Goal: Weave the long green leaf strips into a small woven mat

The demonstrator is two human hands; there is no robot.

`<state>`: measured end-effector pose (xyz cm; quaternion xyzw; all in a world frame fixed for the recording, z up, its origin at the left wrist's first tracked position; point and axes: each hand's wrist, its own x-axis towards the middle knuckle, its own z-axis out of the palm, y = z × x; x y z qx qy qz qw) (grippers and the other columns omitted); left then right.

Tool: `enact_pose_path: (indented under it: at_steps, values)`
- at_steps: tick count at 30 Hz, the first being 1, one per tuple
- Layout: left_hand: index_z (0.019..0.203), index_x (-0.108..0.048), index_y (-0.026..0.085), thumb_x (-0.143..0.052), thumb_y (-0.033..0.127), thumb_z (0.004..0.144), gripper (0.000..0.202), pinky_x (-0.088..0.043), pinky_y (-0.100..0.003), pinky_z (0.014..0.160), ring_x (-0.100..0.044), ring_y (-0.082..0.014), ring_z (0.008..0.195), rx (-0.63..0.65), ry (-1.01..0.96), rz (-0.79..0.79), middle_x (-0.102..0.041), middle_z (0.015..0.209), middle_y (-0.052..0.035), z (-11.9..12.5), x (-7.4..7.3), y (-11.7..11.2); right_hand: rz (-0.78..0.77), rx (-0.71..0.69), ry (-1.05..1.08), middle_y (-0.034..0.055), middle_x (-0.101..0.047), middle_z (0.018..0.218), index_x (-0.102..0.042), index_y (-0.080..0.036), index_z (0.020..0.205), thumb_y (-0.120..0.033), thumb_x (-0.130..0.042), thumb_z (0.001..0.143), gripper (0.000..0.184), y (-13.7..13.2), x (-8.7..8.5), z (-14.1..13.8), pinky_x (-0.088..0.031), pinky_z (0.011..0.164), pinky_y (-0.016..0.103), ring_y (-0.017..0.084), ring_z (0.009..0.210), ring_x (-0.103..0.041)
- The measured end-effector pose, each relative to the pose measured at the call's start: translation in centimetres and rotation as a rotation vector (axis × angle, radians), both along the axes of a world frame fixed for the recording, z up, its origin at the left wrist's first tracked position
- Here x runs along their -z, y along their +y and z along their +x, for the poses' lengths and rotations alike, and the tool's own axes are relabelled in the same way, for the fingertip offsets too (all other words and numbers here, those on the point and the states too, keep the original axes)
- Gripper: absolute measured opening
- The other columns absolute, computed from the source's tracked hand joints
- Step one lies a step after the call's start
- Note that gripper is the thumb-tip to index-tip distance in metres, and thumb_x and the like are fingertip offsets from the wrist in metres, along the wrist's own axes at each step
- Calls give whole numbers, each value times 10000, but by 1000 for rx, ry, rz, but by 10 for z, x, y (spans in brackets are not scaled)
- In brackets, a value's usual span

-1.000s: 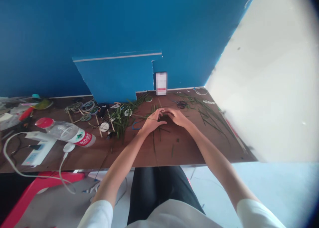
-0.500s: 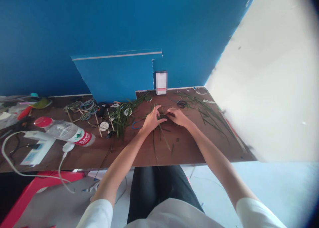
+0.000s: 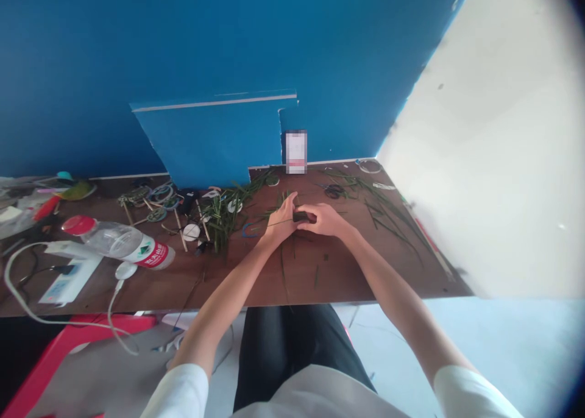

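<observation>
Thin green leaf strips (image 3: 300, 216) lie between my two hands above the brown table. My left hand (image 3: 281, 220) is closed around some of them, with a long strip crossing over its wrist side. Close beside it and touching or nearly touching, my right hand (image 3: 325, 219) curls its thumb and fingers round the strips' other side. How the strips are joined is hidden by the fingers. Just left of my left hand is a small blue loop (image 3: 249, 230). Dark scissors (image 3: 333, 191) rest beyond my right hand.
A heap of green leaves (image 3: 221, 226) and a white disc (image 3: 191, 232) lie to the left. Farther left are a red-capped water bottle (image 3: 121, 240) on its side and a white power strip (image 3: 70, 284). A pixelated upright device (image 3: 296, 152) leans on the blue wall (image 3: 219, 52).
My right hand has moved left against my left hand, and its fingers have curled round the strips. My left hand's thumb and fingers have drawn in. A strip now crosses the left wrist.
</observation>
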<state>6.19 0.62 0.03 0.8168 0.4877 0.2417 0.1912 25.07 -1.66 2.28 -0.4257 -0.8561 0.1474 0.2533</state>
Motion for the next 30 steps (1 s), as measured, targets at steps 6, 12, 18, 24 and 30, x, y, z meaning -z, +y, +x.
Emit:
enact_pose_path:
  at_steps: [6, 12, 18, 24, 30]
  values:
    - [1493, -190, 196, -596, 364, 865, 767, -501, -319, 742, -647, -285, 1036, -11, 138, 56, -590, 1227, -139, 4, -7, -6, 161, 42, -59, 45, -690, 768, -706, -206, 951, -439, -588, 901, 266, -5, 6, -14, -356, 687, 277, 179, 727, -588]
    - [1457, -244, 201, -670, 482, 811, 824, -494, -303, 706, -673, -245, 892, -32, 93, 16, -627, 1052, -71, 5, -3, -6, 54, 80, 258, -42, -509, 539, -678, -199, 840, -308, -534, 886, 186, -2, 5, 1, -317, 566, 241, 100, 499, -429]
    - [1240, -516, 239, -665, 538, 826, 532, -500, -328, 837, -620, -222, 1000, 231, 80, 130, -604, 1099, -45, -17, -4, -1, 23, 259, 834, -55, -389, 509, -656, -187, 739, -349, -527, 853, 237, 9, 8, 18, -233, 474, 239, 90, 456, -309]
    - [1090, -620, 217, -589, 346, 908, 225, -445, -376, 982, -562, -225, 1081, 369, 96, 253, -593, 1117, -65, -24, -5, 3, 408, 798, 1127, -58, -360, 550, -600, -218, 847, -335, -409, 887, 228, 29, 16, 40, -323, 490, 241, 117, 475, -384]
    - [1059, -666, 236, -556, 318, 929, 189, -428, -375, 989, -555, -213, 1089, 421, 106, 253, -587, 1142, -58, -21, -5, 1, 734, 1196, 940, 2, -481, 721, -580, -211, 1010, -262, -341, 929, 258, 33, 8, 77, -459, 603, 336, 181, 653, -557]
